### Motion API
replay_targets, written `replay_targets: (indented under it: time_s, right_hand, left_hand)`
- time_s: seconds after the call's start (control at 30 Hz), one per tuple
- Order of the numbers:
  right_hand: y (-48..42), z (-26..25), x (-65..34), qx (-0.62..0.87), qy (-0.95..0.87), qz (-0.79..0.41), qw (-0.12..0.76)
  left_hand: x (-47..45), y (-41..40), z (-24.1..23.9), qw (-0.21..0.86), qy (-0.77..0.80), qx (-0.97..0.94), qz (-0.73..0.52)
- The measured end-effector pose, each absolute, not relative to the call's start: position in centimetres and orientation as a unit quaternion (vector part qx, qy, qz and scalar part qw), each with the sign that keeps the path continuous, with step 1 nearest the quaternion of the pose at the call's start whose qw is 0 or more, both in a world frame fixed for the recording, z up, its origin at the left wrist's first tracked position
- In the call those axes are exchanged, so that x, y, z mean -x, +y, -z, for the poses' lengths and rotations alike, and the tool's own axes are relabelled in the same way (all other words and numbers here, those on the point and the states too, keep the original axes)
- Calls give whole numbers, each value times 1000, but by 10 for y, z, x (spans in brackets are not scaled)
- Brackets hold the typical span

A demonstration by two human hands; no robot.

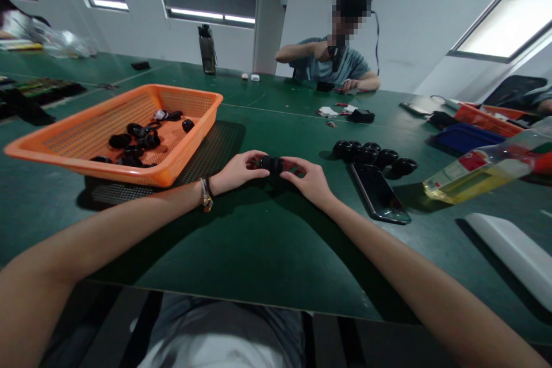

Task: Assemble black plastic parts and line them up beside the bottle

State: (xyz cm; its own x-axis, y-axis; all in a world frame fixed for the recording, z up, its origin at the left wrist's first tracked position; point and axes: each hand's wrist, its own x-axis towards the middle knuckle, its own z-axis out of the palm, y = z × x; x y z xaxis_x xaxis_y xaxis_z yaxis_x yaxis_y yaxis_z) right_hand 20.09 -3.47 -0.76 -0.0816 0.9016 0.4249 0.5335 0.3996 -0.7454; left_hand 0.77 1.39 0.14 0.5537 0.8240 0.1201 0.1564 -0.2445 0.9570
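Between my two hands, just above the green table, is a small black cylindrical part [271, 165] with ridged bands; its exact kind I cannot make out. My left hand [242, 171] pinches its left end, thumb towards me. On its right end the fingers and thumb of my right hand [307, 178] are closed. To the left stands an orange perforated basket [190, 146] with several loose black parts [135, 139] inside. Right of my hands, several similar black parts [371, 154] sit grouped together on the table.
A phone [382, 192] lies right of my right hand, beside a tilted bottle of yellow liquid [478, 169] and a white block [513, 253]. Across the green table [259, 253] a person [332, 63] works with a dark tool. A dark water bottle [207, 50] stands at the back.
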Motion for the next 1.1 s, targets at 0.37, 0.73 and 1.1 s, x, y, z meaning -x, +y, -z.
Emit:
replay_targets:
  time_s: [0.37, 0.73, 1.1]
  right_hand:
    - [-34, 9, -203, 480, -723, -190, 459]
    - [-35, 7, -201, 491, -711, -195, 463]
    - [-34, 8, -201, 497, -705, -205, 461]
  left_hand:
    - [-8, 14, -1, 529, 338, -703, -334]
    - [-8, 13, -2, 528, 343, -706, -324]
    - [-7, 15, 0, 521, 339, -712, -327]
